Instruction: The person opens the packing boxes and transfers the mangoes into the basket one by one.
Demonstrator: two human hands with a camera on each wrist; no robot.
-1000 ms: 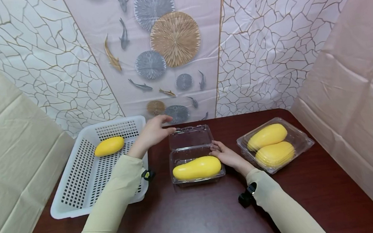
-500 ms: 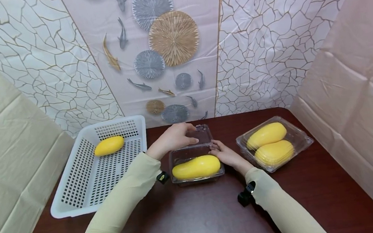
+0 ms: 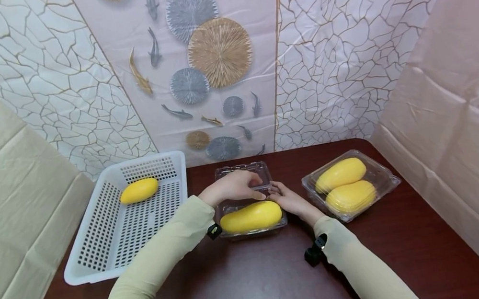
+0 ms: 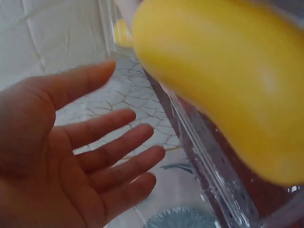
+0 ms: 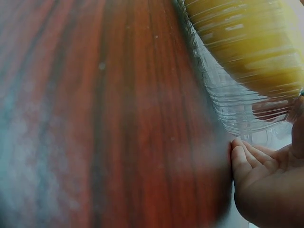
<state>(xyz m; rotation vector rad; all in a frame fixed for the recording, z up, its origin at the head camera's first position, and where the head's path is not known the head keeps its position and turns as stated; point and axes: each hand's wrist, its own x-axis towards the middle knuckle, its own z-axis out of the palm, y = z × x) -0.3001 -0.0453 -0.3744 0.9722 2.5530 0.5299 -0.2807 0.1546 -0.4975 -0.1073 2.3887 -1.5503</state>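
A clear plastic clamshell container [image 3: 253, 232] stands mid-table with one yellow mango [image 3: 251, 216] in it. Its lid [image 3: 241, 170] lies back, open. My left hand [image 3: 243, 187] hovers flat over the hinge, between lid and mango. In the left wrist view the left hand [image 4: 95, 156] shows a bare palm with straight fingers, and the mango [image 4: 228, 80] sits just beside it behind the clear wall. My right hand [image 3: 285, 198] holds the container's back right corner. Its curled fingers [image 5: 242, 159] press against the ribbed wall below the mango [image 5: 247, 42].
A white perforated basket [image 3: 101, 240] at the left holds one more mango [image 3: 138, 190]. At the right stands a closed clear container [image 3: 387, 176] with two mangoes inside. Patterned sheets wall in the dark wooden table [image 3: 256, 282] on three sides.
My left hand has moved from the basket's edge to the right, over the lid, then back toward me above the hinge. The right hand has kept its hold on the container.
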